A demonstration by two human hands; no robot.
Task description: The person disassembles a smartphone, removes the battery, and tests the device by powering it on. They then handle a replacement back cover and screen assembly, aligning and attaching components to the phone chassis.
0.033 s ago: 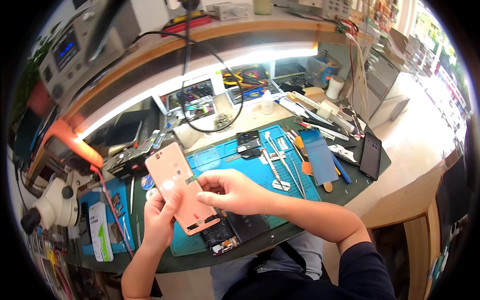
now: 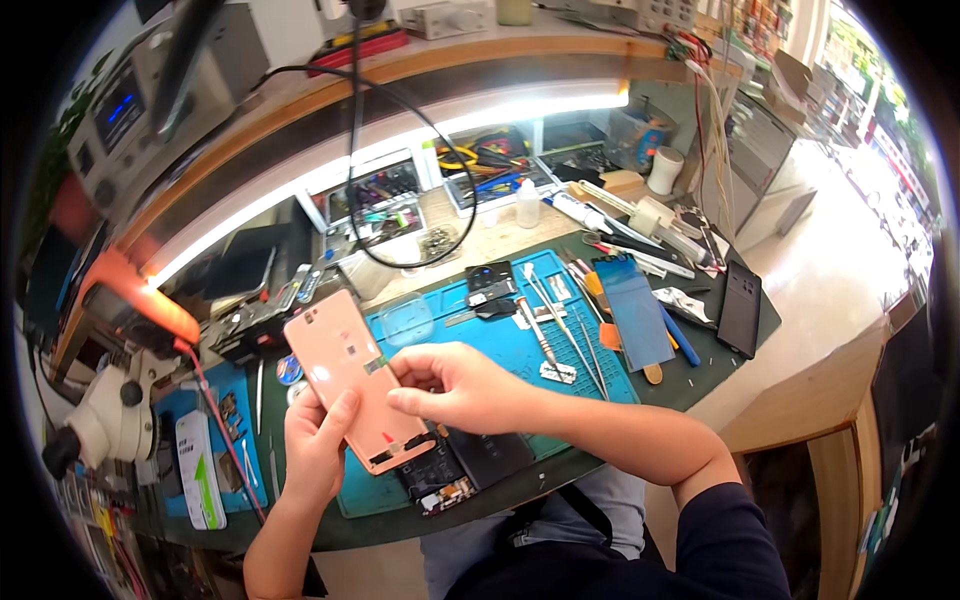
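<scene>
The blue mat [image 2: 480,345] has an opened phone [image 2: 436,470] near its edge, guts still showing. The pink back cover [image 2: 350,380] is loose, held up over the left side: left hand [image 2: 318,440] grips it, right hand [image 2: 455,385] curls alongside, can't tell if pinching.

Bright overall. White light strip [image 2: 500,116] runs from 10 toward 1 o'clock under shelf [image 2: 450,62], burnt out along its length. Daylight from 2 o'clock, outdoors [image 2: 890,110] washed out; pale floor [image 2: 790,240] at 3 overexposed. Small hot glare spot on pink panel [image 2: 352,400], just off center toward 8. Dark shirt [image 2: 600,572] at 6 and recess [image 2: 795,510] at 5 lose detail. Dark rod [image 2: 187,65] at 11 blurred. Small parts on counter [image 2: 420,525] soft. Fisheye bends shelf edge; corners black.
</scene>
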